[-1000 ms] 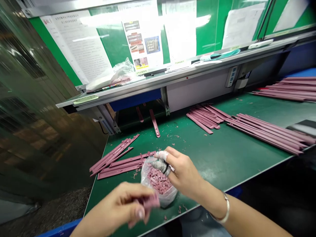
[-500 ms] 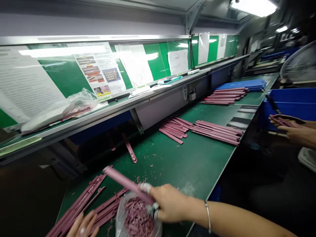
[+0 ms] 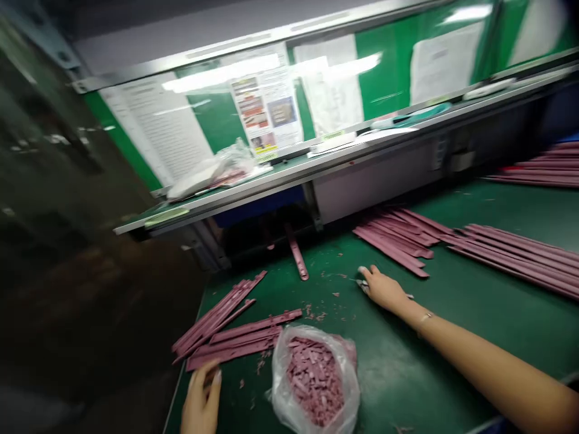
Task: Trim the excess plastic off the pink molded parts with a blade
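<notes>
Lying just beyond your left hand [image 3: 202, 392], beside the desk [image 3: 398, 374]'s left edge, are the nearer pink strips [image 3: 239, 345]; your left hand is the closer one. Their long axes run from that edge toward the right, angling slightly toward the far edge. Your left fingers curl loosely; you cannot tell whether they touch a strip or grip anything. Your right hand [image 3: 379, 289] sits farther out, over a slim tool [image 3: 409, 296] showing at both sides; blur leaves you unable to tell whether it is gripped or merely covered. The strips look long, narrow and dull pink, with small raised bits along them. A clear bag [image 3: 280, 395] of pink scraps [image 3: 316, 374] stands between your hands.
</notes>
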Tool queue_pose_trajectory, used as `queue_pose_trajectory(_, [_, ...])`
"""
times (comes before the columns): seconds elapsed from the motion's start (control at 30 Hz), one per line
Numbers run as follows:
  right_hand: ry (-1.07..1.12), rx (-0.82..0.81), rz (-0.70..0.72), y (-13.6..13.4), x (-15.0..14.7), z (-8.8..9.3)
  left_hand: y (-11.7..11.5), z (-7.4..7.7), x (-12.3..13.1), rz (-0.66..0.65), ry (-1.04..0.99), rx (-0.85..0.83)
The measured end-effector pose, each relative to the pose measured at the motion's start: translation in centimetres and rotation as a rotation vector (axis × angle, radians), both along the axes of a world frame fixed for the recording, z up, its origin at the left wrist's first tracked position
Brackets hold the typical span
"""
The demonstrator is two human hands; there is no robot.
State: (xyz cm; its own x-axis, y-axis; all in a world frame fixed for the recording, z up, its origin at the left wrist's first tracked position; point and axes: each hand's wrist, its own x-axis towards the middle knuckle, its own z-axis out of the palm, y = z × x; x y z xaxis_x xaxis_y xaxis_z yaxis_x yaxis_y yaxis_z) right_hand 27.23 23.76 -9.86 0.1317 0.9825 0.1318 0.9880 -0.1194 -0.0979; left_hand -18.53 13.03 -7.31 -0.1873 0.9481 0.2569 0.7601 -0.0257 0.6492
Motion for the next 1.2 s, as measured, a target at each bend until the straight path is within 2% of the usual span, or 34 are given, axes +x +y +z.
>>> queue_pose_trajectory(0.13, [0.013, 0.018, 0.049, 0.2, -2.1, -2.4, 7.4, 1.0, -2.4, 0.091, 0.196, 0.008])
queue_pose_trajectory(0.2, [0.027, 0.021, 0.037, 0.4, -2.2, -2.7, 11.2, 0.8, -3.3, 0.136, 0.292, -0.027])
queue_pose_trajectory(0.27, [0.039, 0.023, 0.025, 0.5, -2.1, -2.6, 13.9, 0.3, -3.5, 0.148, 0.366, -0.096])
queue_pose_trajectory(0.33, [0.048, 0.028, 0.011, 0.6, -2.1, -2.4, 15.2, -0.3, -3.3, 0.123, 0.423, -0.156])
queue_pose_trajectory(0.43, [0.054, 0.042, -0.003, 0.6, -2.2, -2.1, 14.8, -0.9, -2.9, 0.031, 0.491, -0.177])
queue_pose_trajectory(0.57, [0.079, 0.049, -0.002, 1.0, -2.4, -1.7, 14.4, -0.1, -1.6, -0.027, 0.595, -0.083])
queue_pose_trajectory(0.67, [0.122, 0.045, -0.007, 1.2, -2.3, -1.2, 17.1, 1.5, 2.0, -0.158, 0.675, 0.036])
queue_pose_trajectory(0.8, [0.179, 0.027, -0.032, 1.2, -2.0, -0.3, 23.1, 2.7, 11.2, -0.514, 0.760, 0.131])
queue_pose_trajectory(0.9, [0.196, 0.014, -0.055, 1.2, -1.8, 0.3, 26.9, 3.1, 17.9, -0.645, 0.800, 0.208])
queue_pose_trajectory(0.97, [0.194, 0.011, -0.061, 1.2, -1.7, 0.6, 28.5, 3.7, 20.9, -0.701, 0.812, 0.241])
queue_pose_trajectory(1.03, [0.188, 0.013, -0.060, 1.1, -1.6, 0.8, 29.4, 4.7, 22.6, -0.782, 0.804, 0.253])
queue_pose_trajectory(1.1, [0.185, 0.015, -0.057, 1.1, -1.5, 0.9, 29.3, 6.2, 23.5, -0.872, 0.772, 0.252])
queue_pose_trajectory(1.2, [0.189, 0.012, -0.058, 1.0, -1.5, 0.9, 26.9, 9.2, 23.8, -0.935, 0.665, 0.240])
